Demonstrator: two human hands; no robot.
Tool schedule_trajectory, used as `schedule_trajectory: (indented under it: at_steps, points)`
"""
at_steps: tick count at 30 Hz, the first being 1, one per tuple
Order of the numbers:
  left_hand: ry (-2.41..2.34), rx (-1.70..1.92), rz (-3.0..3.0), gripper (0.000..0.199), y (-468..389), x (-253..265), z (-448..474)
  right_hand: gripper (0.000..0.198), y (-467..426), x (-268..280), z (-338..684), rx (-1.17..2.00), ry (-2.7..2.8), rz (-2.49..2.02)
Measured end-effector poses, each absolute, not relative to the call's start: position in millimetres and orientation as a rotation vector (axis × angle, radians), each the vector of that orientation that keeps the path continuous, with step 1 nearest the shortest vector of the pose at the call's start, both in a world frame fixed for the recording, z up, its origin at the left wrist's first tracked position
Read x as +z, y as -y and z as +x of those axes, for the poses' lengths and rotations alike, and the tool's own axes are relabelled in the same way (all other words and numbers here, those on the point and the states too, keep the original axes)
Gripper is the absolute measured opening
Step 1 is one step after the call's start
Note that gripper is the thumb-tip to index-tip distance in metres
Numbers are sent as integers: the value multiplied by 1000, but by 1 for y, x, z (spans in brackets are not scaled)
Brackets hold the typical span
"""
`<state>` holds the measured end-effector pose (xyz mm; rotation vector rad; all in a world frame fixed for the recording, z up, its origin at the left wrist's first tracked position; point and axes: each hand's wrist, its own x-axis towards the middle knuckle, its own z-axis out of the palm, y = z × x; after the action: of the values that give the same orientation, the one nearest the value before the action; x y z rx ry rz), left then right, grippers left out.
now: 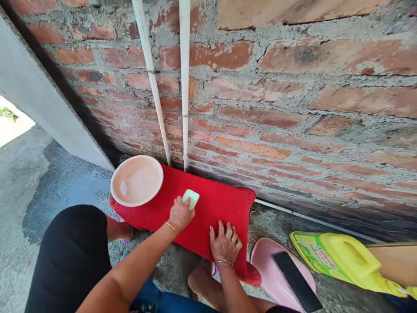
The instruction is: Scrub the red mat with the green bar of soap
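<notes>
A pale green bar of soap (191, 199) is in my left hand (181, 213), whose fingers are closed over its near end. The soap is against a red cloth (202, 198) that lies spread over a long, low support hidden beneath it. My right hand (225, 244) lies flat on the cloth near its right end, fingers spread and nothing in them. At the cloth's left end stands a round, pale pink basin (159, 184) with water in it.
A brick wall (260, 113) with two white upright pipes (185, 87) rises behind the cloth. To the right, a dark phone (295, 280) lies on a pink plastic surface (265, 256), beside a yellow jug (345, 256) on its side. The concrete floor (65, 182) is wet at left.
</notes>
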<state>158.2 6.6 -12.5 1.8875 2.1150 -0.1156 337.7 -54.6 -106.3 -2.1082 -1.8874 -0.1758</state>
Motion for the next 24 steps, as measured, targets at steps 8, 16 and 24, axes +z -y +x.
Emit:
schedule_trajectory:
  at_steps: [8,16,24]
  points:
    - [-2336,-112,1696,55,10,-17,122,41,47,-87,345,136,1679,-2214]
    - [-1651,-285,2028,68,55,-31,237,54,30,-82,381,373,920,-2464]
    - [-1988,-143,1832,59,47,-9,184,71,42,-104,394,511,1053,-2419]
